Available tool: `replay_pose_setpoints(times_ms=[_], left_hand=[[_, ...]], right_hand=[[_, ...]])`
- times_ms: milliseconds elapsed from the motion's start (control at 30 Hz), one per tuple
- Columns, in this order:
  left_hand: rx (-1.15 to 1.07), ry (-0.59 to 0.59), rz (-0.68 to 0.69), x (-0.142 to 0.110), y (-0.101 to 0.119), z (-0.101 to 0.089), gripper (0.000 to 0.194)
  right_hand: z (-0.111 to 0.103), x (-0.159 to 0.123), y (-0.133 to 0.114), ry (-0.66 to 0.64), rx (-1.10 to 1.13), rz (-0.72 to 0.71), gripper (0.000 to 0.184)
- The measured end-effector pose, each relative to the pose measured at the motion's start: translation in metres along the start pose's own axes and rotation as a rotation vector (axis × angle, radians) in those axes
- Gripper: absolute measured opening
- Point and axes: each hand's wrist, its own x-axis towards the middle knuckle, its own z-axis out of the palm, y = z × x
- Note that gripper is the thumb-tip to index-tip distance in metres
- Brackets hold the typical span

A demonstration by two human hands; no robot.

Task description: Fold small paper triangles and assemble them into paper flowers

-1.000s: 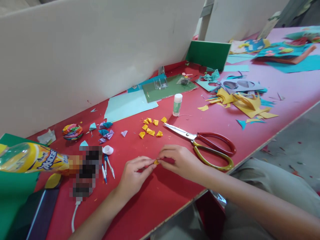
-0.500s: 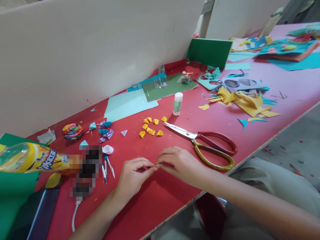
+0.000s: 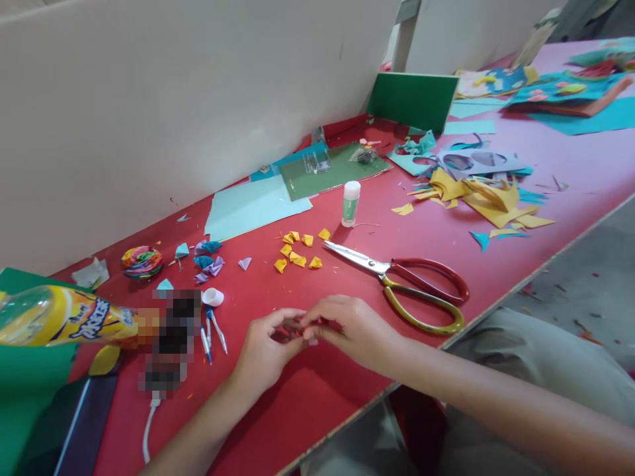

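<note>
My left hand (image 3: 268,340) and my right hand (image 3: 352,324) meet above the red table, fingertips pinched together. Between them is a small yellow paper piece, now almost wholly covered by the fingers. Just beyond my hands lie several small folded yellow paper pieces (image 3: 297,260). Large scissors (image 3: 380,268) with one red and one olive handle rest by my right hand, blades slightly parted. A capped glue stick (image 3: 350,205) stands upright behind the scissors. Left of my left hand are slim blue-and-white tools (image 3: 207,340) and a white cap (image 3: 213,297).
Purple and blue folded papers (image 3: 208,261) and a multicoloured coil (image 3: 142,262) lie at left. A yellow-labelled bottle (image 3: 74,314) lies near a white cable (image 3: 146,430). Pale blue sheets (image 3: 255,208) and yellow scraps (image 3: 496,205) lie farther back. The table edge (image 3: 347,422) is close to me.
My fingertips have drawn closer together, the right hand shifting slightly left over the left fingers. The yellow bit that showed between them is now mostly covered. The view has shifted slightly.
</note>
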Motion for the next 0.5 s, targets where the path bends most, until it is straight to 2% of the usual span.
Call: replay_pose_setpoints(times_ms=[133,233,333,500], left_hand=[[0.000,0.012,0.107,0.001,0.002,-0.004,0.011],[-0.071,0.034,0.049,0.001,0.004,-0.005,0.014],[-0.127,0.026,-0.020,0.001,0.005,-0.004,0.016],[-0.101,0.028,-0.032,-0.002,0.008,-0.001,0.032]], right_hand=[[-0.017,0.002,0.003,0.004,0.060,-0.034,0.020],[-0.024,0.003,0.006,-0.159,0.057,-0.059,0.031],[-0.024,0.004,0.008,-0.266,0.093,-0.018,0.020],[-0.017,0.004,0.007,-0.174,0.117,0.055,0.010]])
